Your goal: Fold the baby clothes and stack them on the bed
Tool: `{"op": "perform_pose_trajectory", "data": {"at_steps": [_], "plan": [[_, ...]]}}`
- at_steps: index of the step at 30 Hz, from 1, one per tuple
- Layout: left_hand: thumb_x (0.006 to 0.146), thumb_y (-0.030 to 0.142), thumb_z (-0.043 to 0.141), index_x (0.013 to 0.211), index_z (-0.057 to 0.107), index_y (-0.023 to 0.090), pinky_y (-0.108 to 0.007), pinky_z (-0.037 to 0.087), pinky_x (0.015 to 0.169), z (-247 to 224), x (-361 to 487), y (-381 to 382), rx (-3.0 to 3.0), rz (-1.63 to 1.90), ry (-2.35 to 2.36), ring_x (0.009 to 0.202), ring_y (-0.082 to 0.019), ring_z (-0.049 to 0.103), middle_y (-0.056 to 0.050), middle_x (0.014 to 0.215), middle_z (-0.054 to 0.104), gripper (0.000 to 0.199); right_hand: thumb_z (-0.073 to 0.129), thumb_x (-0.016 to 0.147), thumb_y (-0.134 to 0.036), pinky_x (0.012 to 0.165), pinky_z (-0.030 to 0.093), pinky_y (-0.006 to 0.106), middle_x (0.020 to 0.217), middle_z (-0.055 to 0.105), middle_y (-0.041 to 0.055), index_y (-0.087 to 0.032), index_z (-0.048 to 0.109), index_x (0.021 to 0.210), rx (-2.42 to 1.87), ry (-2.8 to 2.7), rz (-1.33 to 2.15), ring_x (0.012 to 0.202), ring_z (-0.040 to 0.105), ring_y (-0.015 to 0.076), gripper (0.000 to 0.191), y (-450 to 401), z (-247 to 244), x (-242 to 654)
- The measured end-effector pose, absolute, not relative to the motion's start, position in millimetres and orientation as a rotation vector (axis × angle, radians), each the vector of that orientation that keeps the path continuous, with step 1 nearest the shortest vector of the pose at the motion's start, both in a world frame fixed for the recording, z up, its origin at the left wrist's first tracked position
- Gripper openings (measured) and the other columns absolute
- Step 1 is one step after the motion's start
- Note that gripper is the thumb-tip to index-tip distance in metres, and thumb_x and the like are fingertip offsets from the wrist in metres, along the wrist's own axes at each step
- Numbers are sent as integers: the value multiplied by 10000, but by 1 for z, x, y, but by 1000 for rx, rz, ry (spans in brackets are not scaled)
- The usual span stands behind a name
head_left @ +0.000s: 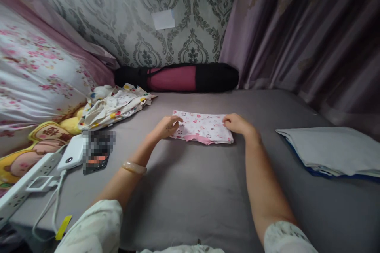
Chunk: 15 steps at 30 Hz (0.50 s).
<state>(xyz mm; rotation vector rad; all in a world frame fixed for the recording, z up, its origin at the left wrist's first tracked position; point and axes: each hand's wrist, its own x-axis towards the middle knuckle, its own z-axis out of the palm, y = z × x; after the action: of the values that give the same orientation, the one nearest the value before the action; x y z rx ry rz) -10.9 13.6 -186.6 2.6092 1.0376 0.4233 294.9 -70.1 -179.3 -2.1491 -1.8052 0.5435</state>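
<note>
A small folded garment, white with pink hearts and a pink trim along its near edge, lies flat on the grey sheet. At its left end, my left hand has its fingers closed on the cloth, and a pale bangle circles that wrist. My right hand pinches the garment's far right corner between thumb and fingers. Both forearms reach forward from loose light sleeves.
A black and pink long bag lies along the wall. To the left are crumpled printed cloth, a white power bank, a power strip and cables. A folded grey cloth stack sits at right, near the curtain.
</note>
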Motion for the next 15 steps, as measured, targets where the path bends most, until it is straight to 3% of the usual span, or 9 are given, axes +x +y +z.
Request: {"op": "perform_pose_trajectory", "data": {"at_steps": [3, 5, 7, 12, 15], "plan": [[859, 124, 392, 1194, 617, 140, -329, 429, 1017, -201, 20, 14, 2708, 452, 999, 1140, -195, 594, -114, 1236, 645, 404, 356, 947, -218, 1081, 332, 387, 1411, 508, 146, -108, 514, 1358, -2101, -1817, 142, 1306, 449, 247, 454, -57, -190, 253], [880, 139, 389, 1298, 543, 135, -402, 337, 1110, -213, 41, 12, 2782, 379, 1016, 1320, -228, 451, -132, 1384, 538, 446, 298, 972, -265, 1157, 175, 464, 1534, 337, 130, -95, 390, 1449, -2086, -1923, 87, 1428, 249, 259, 515, -54, -201, 226], [940, 232, 352, 1387, 456, 135, -480, 251, 1151, -224, 58, 7, 2806, 296, 1123, 1408, -264, 320, -137, 1476, 434, 470, 264, 978, -290, 1168, 84, 505, 1569, 259, 107, -114, 334, 1485, -2100, -1994, 76, 1455, 158, 266, 541, -55, -213, 209], [996, 396, 204, 1493, 306, 161, -514, 161, 1168, -239, 76, -1, 2746, 97, 1361, 1451, -296, 206, -135, 1561, 276, 559, 272, 965, -331, 1131, 82, 595, 1591, 214, 54, -281, 301, 1508, -2184, -2032, 119, 1452, 138, 323, 545, -60, -227, 203], [991, 439, 199, 1497, 301, 190, -523, 174, 1157, -239, 77, -1, 2724, 51, 1390, 1446, -311, 216, -131, 1568, 260, 573, 276, 957, -357, 1103, 118, 632, 1587, 228, 60, -301, 289, 1511, -2256, -2033, 199, 1436, 168, 363, 557, -58, -226, 206]]}}
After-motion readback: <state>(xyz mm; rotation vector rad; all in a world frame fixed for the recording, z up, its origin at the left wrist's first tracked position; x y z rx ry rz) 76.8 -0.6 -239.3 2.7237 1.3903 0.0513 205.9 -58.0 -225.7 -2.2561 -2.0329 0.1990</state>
